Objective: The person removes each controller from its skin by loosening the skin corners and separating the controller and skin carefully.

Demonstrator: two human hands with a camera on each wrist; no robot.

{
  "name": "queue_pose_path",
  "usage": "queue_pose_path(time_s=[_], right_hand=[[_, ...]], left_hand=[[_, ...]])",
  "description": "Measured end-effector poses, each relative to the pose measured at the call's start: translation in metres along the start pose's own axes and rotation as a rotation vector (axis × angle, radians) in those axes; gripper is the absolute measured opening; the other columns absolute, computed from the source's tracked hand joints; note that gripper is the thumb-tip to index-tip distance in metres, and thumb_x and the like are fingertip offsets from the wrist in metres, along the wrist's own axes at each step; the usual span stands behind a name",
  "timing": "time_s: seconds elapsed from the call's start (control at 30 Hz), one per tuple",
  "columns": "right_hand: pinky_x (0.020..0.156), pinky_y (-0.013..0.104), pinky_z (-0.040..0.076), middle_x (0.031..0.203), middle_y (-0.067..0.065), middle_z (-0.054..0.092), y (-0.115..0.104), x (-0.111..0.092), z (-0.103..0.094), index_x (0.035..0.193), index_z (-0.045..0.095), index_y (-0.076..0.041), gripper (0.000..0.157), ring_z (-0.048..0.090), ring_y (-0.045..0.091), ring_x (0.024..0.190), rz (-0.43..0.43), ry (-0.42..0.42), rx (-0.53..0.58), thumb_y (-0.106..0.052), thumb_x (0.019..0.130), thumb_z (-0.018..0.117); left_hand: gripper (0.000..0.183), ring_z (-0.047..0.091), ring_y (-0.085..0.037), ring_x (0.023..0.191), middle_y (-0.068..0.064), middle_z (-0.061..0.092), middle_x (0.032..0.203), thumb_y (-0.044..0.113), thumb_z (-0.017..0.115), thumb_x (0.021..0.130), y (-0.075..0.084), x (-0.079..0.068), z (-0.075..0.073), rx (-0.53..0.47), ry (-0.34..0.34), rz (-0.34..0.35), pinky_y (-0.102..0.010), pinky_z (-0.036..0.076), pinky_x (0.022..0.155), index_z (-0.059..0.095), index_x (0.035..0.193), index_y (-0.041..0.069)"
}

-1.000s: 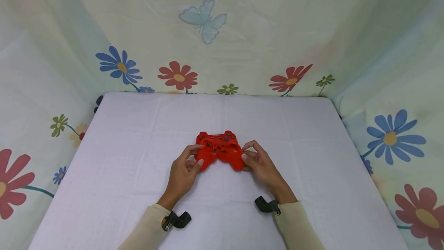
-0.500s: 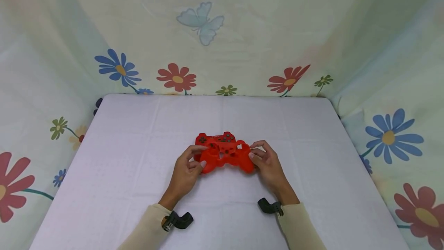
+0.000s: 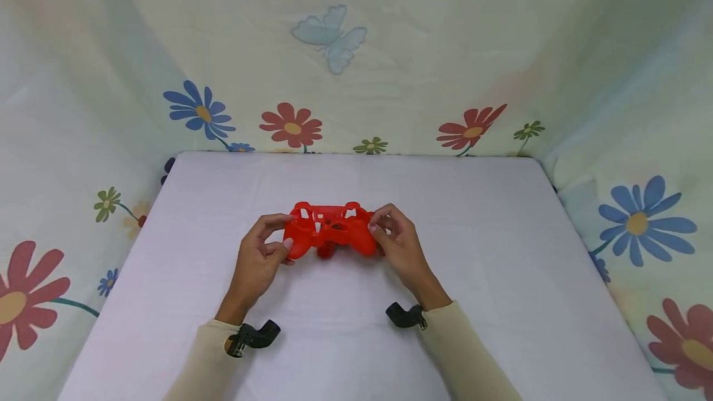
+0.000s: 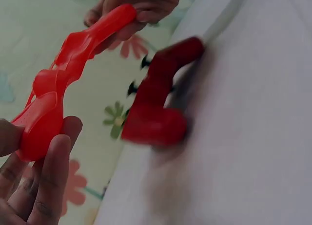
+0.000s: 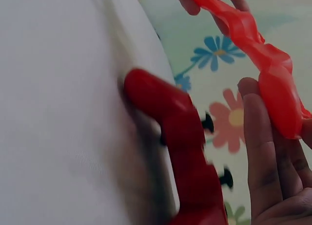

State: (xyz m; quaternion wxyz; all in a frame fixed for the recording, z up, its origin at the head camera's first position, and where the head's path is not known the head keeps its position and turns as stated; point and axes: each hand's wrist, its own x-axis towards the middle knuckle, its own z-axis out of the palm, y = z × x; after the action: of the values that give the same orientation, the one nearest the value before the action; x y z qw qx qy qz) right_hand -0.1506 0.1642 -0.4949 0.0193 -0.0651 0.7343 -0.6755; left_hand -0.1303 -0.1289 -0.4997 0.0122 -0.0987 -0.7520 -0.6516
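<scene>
A thin, bright red silicone controller cover (image 3: 359,237) is stretched between both hands, with cut-out holes along its top. My left hand (image 3: 255,260) pinches its left grip between thumb and fingers. By its right grip my right hand (image 3: 405,257) pinches it the same way. Underneath lies a darker red game controller (image 3: 325,250), mostly hidden by the cover in the head view. Both wrist views show a gap between the cover (image 4: 45,119) and the controller (image 4: 155,123). Black thumbsticks (image 5: 226,178) stick out from the controller in the right wrist view.
White cloth covers the table (image 3: 490,252). Curtains (image 3: 412,36) printed with flowers and a butterfly hang behind it and along both sides. A black camera mount (image 3: 253,336) sits on the left wrist, another (image 3: 405,315) on the right.
Both hands first shifted slightly right with the cover, then left and up. The cover has come up off the controller and now hides most of it from the head view.
</scene>
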Motion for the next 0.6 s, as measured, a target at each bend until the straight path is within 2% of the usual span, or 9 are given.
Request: queue_pose_path(time_s=[0.13, 0.23, 0.4, 0.5, 0.6], right_hand=[[0.083, 0.03, 0.061, 0.127, 0.009, 0.066, -0.003, 0.015, 0.029, 0.119, 0.067, -0.014, 0.016, 0.061, 0.029, 0.118, 0.018, -0.065, -0.021, -0.006, 0.107, 0.059], [0.085, 0.037, 0.065, 0.134, 0.005, 0.066, -0.005, 0.024, 0.049, 0.124, 0.068, -0.018, 0.021, 0.062, 0.029, 0.126, 0.051, -0.111, 0.0, -0.009, 0.108, 0.06], [0.084, 0.049, 0.066, 0.136, 0.005, 0.066, -0.006, 0.037, 0.087, 0.13, 0.066, -0.024, 0.028, 0.072, 0.031, 0.11, 0.104, -0.179, -0.008, -0.01, 0.106, 0.065], [0.084, 0.046, 0.066, 0.138, 0.002, 0.065, -0.004, 0.043, 0.111, 0.13, 0.065, -0.029, 0.032, 0.076, 0.026, 0.099, 0.142, -0.189, -0.064, -0.011, 0.105, 0.067], [0.079, 0.04, 0.066, 0.139, 0.002, 0.065, -0.001, 0.047, 0.134, 0.13, 0.064, -0.03, 0.033, 0.077, 0.021, 0.092, 0.169, -0.175, -0.107, -0.011, 0.104, 0.068]], left_hand=[[0.048, 0.08, -0.026, 0.099, -0.009, 0.056, 0.15, 0.007, 0.067, 0.104, -0.004, 0.0, -0.031, 0.064, 0.047, -0.02, -0.03, 0.065, 0.079, 0.053, 0.148, 0.019], [0.05, 0.078, -0.028, 0.108, -0.01, 0.056, 0.151, 0.007, 0.067, 0.104, -0.007, 0.001, -0.052, 0.127, 0.069, -0.039, -0.027, 0.064, 0.083, 0.052, 0.149, 0.019], [0.05, 0.071, -0.037, 0.12, -0.013, 0.058, 0.153, 0.007, 0.066, 0.104, -0.016, 0.003, -0.083, 0.252, 0.128, -0.054, -0.018, 0.059, 0.087, 0.052, 0.151, 0.019], [0.049, 0.068, -0.035, 0.118, -0.013, 0.059, 0.153, 0.007, 0.065, 0.105, -0.024, 0.004, -0.099, 0.32, 0.168, -0.06, -0.012, 0.056, 0.086, 0.053, 0.151, 0.018], [0.048, 0.066, -0.031, 0.114, -0.013, 0.06, 0.151, 0.007, 0.065, 0.105, -0.033, 0.004, -0.111, 0.375, 0.194, -0.089, -0.009, 0.055, 0.084, 0.054, 0.15, 0.019]])
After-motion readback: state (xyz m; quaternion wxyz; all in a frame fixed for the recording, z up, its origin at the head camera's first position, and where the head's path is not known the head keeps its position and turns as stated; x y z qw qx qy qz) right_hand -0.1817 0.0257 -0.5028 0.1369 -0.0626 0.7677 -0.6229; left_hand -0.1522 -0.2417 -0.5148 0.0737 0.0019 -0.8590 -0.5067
